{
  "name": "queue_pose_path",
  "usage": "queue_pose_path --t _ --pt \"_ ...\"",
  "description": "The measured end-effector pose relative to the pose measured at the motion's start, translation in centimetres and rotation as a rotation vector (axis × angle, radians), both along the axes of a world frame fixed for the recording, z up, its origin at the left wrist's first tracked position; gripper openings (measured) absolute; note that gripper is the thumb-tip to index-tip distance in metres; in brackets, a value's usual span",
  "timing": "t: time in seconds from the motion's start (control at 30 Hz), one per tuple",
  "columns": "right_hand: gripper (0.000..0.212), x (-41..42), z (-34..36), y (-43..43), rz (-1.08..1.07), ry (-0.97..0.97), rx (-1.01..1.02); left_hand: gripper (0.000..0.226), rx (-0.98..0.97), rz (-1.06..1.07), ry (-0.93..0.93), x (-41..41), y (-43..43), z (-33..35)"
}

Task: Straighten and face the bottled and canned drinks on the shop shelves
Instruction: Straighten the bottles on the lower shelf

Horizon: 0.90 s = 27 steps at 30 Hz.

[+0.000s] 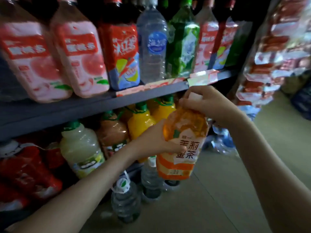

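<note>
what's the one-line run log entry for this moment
left hand: grips orange tea bottle body | right hand: grips its white cap | bottle: held in air, label toward camera

- Three pink-labelled bottles [80,54] are being displayed.
- Two red-labelled tea bottles [121,52] are being displayed, the second only partly seen.
- One green bottle [183,44] is being displayed.
- One blue-labelled water bottle [152,46] is being displayed.
- One pale lemon drink bottle [80,148] is being displayed.
- One brownish bottle [112,133] is being displayed.
- At least two yellow juice bottles [141,121] are being displayed; any behind are being hidden.
- Two clear floor bottles [126,199] are being shown plainly.
- One orange tea bottle [183,140] is being held.
- Two hands are being used: left hand [156,142], right hand [207,103].
- Red packs [25,174] and hanging packets [272,47] are being blurred beyond counting.
</note>
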State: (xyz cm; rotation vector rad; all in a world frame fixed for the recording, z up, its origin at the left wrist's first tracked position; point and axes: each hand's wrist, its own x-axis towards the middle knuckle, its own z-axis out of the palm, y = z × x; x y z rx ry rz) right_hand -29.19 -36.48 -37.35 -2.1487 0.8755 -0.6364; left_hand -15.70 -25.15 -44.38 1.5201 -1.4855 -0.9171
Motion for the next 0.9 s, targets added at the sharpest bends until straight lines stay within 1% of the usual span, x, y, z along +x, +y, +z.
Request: queue_pose_path --t 0.1,0.13,0.23,0.3,0.33,0.37,0.4,0.43,0.5,0.57,0.63,0.7,0.73,0.77,0.83,0.87,0.9 --pt "0.024 -4.6 -4.1 -1.2 -0.133 0.074 -0.031 0.068 0.094 -0.162 -0.081 -3.9 -3.0 -3.6" --pt "0.028 -6.0 -5.8 -1.4 -0.167 0.099 -0.031 0.066 0.110 -0.181 -0.129 -5.0 -3.9 -4.8" --pt "0.032 -9.4 -11.4 -1.2 -0.254 0.213 -0.016 0.029 0.149 -0.184 -0.246 -8.0 -5.9 -8.5" --pt "0.028 -10.9 -15.6 -0.8 -0.319 0.285 0.019 0.021 0.196 -0.145 -0.268 -9.6 -6.7 -11.6" --pt "0.027 -11.5 -17.7 -0.7 -0.347 0.314 0.050 0.026 0.226 -0.126 -0.254 -10.4 -6.8 -13.1" --pt "0.028 -12.2 -19.8 -0.6 -0.367 0.343 0.086 0.039 0.240 -0.122 -0.255 -11.0 -7.0 -14.6" --pt "0.027 -12.7 -21.7 -0.4 -0.383 0.370 0.118 0.050 0.262 -0.131 -0.287 -11.5 -7.0 -15.9" --pt "0.023 -13.2 -23.7 -0.3 -0.400 0.390 0.146 0.055 0.288 -0.149 -0.326 -11.9 -6.9 -16.9" --pt "0.014 -13.5 -26.8 0.0 -0.427 0.416 0.194 0.058 0.344 -0.167 -0.371 -12.3 -6.8 -18.5" --pt "0.006 -13.4 -29.2 0.3 -0.420 0.452 0.226 0.057 0.369 -0.170 -0.361 -12.3 -6.8 -19.6" --pt "0.010 -13.5 -30.7 0.5 -0.410 0.496 0.261 0.053 0.386 -0.138 -0.325 -11.8 -6.7 -20.1" --pt "0.013 -13.8 -31.1 0.4 -0.440 0.518 0.331 0.049 0.376 -0.098 -0.295 -10.8 -6.9 -19.9" --pt "0.016 -13.8 -30.9 0.2 -0.436 0.560 0.365 0.046 0.364 -0.076 -0.283 -10.3 -7.0 -19.6" --pt "0.023 -13.8 -30.4 -0.2 -0.398 0.646 0.379 0.043 0.353 -0.053 -0.273 -9.8 -7.1 -19.1" --pt "0.048 -13.1 -28.2 -1.5 -0.262 0.882 0.348 0.036 0.307 -0.003 -0.243 -8.7 -7.5 -17.4" --pt "0.058 -12.2 -26.5 -2.4 -0.218 0.940 0.299 0.033 0.269 0.023 -0.231 -8.1 -7.8 -16.1" --pt "0.064 -11.0 -24.4 -3.4 -0.200 0.931 0.227 0.030 0.219 0.056 -0.222 -7.3 -8.2 -14.4"
